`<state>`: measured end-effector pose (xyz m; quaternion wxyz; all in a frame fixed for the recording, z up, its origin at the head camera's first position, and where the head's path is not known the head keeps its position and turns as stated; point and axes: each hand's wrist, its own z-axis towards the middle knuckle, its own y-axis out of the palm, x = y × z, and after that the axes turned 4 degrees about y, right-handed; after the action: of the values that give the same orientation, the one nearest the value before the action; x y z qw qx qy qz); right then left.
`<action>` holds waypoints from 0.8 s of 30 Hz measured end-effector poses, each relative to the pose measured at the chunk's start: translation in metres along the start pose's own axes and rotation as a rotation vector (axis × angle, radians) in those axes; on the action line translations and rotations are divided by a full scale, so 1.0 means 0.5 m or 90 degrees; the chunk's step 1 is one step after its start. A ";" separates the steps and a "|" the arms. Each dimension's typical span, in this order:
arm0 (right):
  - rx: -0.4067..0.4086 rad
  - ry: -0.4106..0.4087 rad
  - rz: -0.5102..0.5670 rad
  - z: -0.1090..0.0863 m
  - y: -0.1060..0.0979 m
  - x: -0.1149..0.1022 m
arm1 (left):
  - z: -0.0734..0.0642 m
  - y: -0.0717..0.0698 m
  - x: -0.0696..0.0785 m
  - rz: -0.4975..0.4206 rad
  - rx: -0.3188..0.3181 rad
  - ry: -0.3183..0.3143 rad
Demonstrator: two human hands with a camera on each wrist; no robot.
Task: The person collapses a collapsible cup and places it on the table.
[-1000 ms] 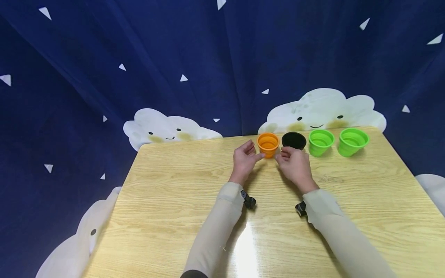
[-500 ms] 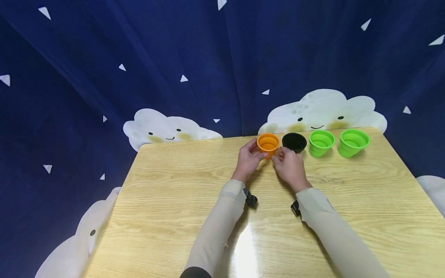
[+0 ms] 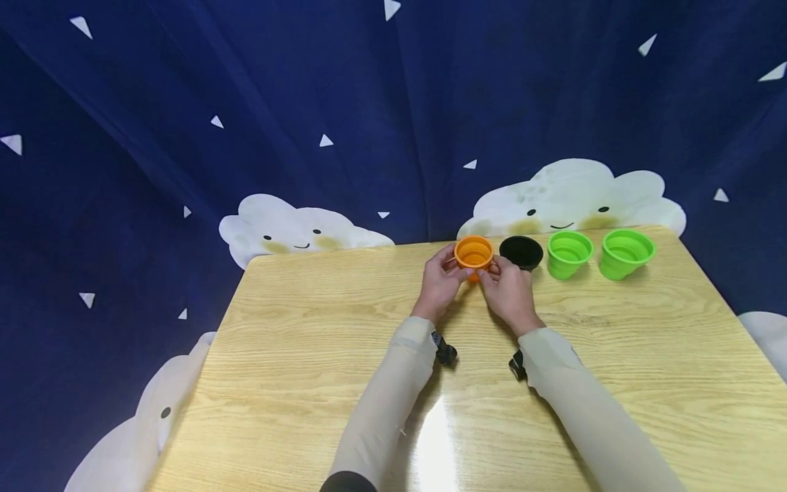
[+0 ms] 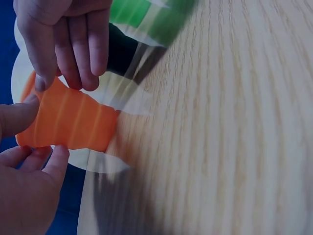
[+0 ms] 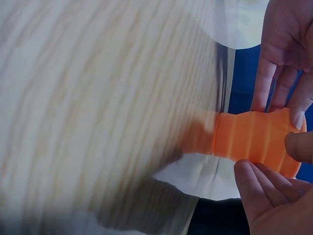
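Note:
An orange collapsible cup (image 3: pixel 474 253) with ribbed sides stands upright at the back of the wooden table. My left hand (image 3: pixel 438 290) holds it from the left, thumb on the near side and fingers along the wall. From the right, my right hand (image 3: pixel 512 295) grips the same cup, its thumb close to the left one. Both wrist views show the cup's side (image 4: pixel 73 117) between the fingers of the two hands, its base on the tabletop. A black cup (image 3: pixel 521 252) is just beyond the right hand, which partly covers its lower side.
To the right of the black cup stand two green cups, one nearer (image 3: pixel 569 253) and one farther right (image 3: pixel 626 253). The wooden table (image 3: pixel 295 355) ends just behind the row. A dark blue curtain (image 3: pixel 344 89) with clouds hangs behind it.
My right hand has moved left, away from the front of the black cup and onto the orange one. The left hand has closed in around the orange cup, which stays in place.

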<state>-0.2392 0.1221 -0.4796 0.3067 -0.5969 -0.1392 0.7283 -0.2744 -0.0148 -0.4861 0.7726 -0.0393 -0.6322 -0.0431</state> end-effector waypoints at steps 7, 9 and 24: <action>-0.001 0.014 0.016 0.000 -0.001 -0.004 | 0.001 -0.003 0.003 0.005 0.007 -0.008; -0.001 0.011 0.022 0.000 -0.002 -0.006 | 0.000 -0.006 0.008 -0.002 0.002 -0.005; -0.004 0.006 0.048 0.000 -0.018 -0.027 | -0.014 -0.043 0.048 0.033 -0.035 0.003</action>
<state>-0.2352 0.1207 -0.4640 0.2776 -0.6059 -0.1177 0.7361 -0.2652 -0.0373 -0.4639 0.7737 -0.0765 -0.6276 -0.0406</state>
